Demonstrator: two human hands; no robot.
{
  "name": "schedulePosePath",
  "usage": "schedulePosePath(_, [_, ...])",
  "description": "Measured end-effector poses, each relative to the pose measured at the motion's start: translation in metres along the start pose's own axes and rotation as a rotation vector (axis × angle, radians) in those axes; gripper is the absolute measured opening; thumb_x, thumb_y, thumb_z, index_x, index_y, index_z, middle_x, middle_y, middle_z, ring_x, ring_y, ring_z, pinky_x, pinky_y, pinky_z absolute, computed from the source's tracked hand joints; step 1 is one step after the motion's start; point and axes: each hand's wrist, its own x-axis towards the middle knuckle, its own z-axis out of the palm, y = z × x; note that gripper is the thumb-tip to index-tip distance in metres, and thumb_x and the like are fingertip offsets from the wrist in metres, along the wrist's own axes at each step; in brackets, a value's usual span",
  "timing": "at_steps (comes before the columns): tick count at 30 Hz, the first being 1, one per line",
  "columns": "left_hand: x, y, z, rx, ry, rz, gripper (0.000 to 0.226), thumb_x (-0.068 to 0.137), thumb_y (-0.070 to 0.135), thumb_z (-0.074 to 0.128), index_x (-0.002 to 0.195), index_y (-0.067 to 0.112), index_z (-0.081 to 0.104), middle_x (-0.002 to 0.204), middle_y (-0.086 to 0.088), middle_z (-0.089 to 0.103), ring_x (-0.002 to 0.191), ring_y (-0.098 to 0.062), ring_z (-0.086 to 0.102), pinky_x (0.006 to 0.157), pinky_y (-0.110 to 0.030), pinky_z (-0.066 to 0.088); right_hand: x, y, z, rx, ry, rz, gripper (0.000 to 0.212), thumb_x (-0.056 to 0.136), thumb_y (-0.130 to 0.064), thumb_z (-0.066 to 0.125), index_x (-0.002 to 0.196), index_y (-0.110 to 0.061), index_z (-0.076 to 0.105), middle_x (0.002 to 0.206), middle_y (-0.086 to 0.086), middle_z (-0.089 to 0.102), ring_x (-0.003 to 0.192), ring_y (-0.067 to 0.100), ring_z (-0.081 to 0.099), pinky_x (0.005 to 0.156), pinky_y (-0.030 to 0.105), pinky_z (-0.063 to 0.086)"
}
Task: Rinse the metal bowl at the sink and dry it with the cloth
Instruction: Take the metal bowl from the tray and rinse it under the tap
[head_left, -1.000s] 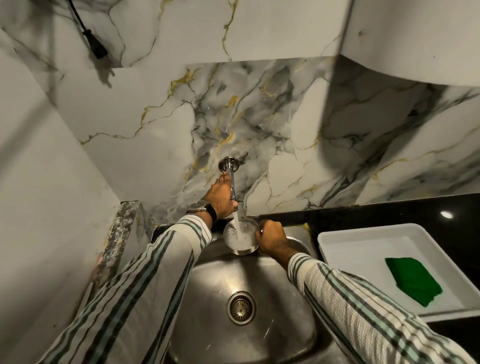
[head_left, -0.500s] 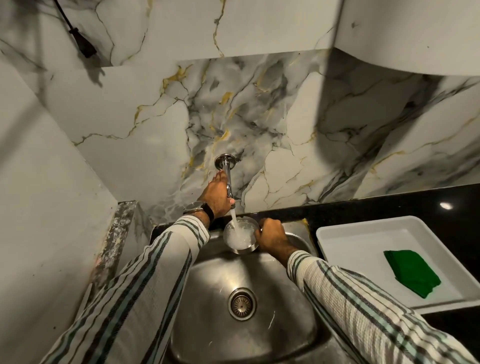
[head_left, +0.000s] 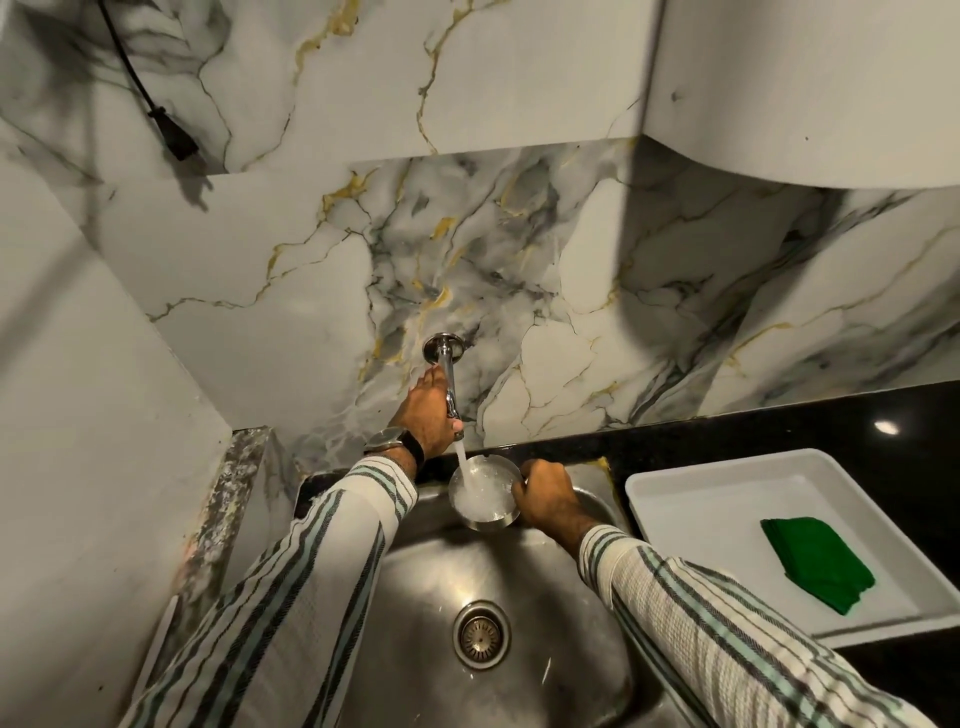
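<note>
The metal bowl (head_left: 485, 493) fills under the tap (head_left: 451, 382), the right hand (head_left: 543, 498) pinching its 3 o'clock rim, the left hand (head_left: 428, 410) closed on the tap; drying with the green cloth (head_left: 815, 564) remains.

Marble-veined wall (head_left: 519, 249), black countertop (head_left: 779, 441)
</note>
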Motion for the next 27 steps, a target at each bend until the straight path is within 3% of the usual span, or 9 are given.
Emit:
schedulePosePath(5, [-0.006,0.005,0.009,-0.028,0.047,-0.058,0.096,0.096,0.02,0.081,0.172,0.008,0.024,0.168,-0.017,0.046,0.153,-0.04,0.049,0.127,-0.051,0.045,-0.006,0.007,-0.003,0.011,0.028,-0.014,0.025,0.102,-0.02,0.066,0.121,-0.007,0.076,0.116,0.014,0.078,0.107,0.03,0.075,0.092,0.038,0.063])
schedulePosePath(8, [-0.005,0.017,0.017,-0.004,0.106,-0.117,0.094,0.097,0.023,0.079,0.171,0.007,0.024,0.171,-0.016,0.041,0.155,-0.039,0.046,0.128,-0.051,0.045,-0.015,0.02,-0.006,0.07,0.066,0.007,0.023,0.101,-0.017,0.062,0.116,-0.005,0.076,0.11,0.016,0.079,0.1,0.032,0.077,0.089,0.044,0.065])
schedulePosePath(12, [-0.004,0.024,0.019,0.053,0.107,-0.143,0.096,0.099,0.023,0.077,0.172,0.002,0.018,0.177,-0.02,0.03,0.162,-0.041,0.036,0.132,-0.051,0.039,-0.047,0.055,0.001,0.031,0.169,0.019,0.028,0.104,-0.026,0.056,0.108,-0.008,0.077,0.105,0.012,0.08,0.096,0.028,0.077,0.088,0.037,0.062])
schedulePosePath(15, [-0.005,0.029,0.02,0.056,0.113,-0.166,0.099,0.099,0.021,0.077,0.172,0.0,0.015,0.179,-0.022,0.024,0.166,-0.042,0.029,0.135,-0.051,0.034,-0.066,0.066,0.012,0.085,0.166,0.077,0.029,0.101,-0.029,0.059,0.101,-0.007,0.079,0.098,0.011,0.081,0.09,0.029,0.078,0.079,0.031,0.061])
schedulePosePath(22, [-0.01,0.034,0.016,0.052,0.085,-0.175,0.09,0.099,0.018,0.076,0.169,-0.001,0.021,0.173,-0.023,0.032,0.162,-0.043,0.035,0.132,-0.053,0.038,-0.078,0.069,0.005,0.182,0.275,0.121,0.026,0.101,-0.022,0.056,0.107,-0.008,0.078,0.101,0.012,0.081,0.093,0.03,0.078,0.084,0.036,0.062])
schedulePosePath(27, [-0.008,0.035,0.016,0.062,0.103,-0.163,0.09,0.099,0.018,0.077,0.169,-0.002,0.023,0.174,-0.024,0.032,0.163,-0.043,0.033,0.135,-0.05,0.034,-0.088,0.065,0.016,0.224,0.254,0.095,0.024,0.097,-0.023,0.06,0.104,-0.01,0.08,0.098,0.013,0.081,0.092,0.033,0.078,0.082,0.037,0.061])
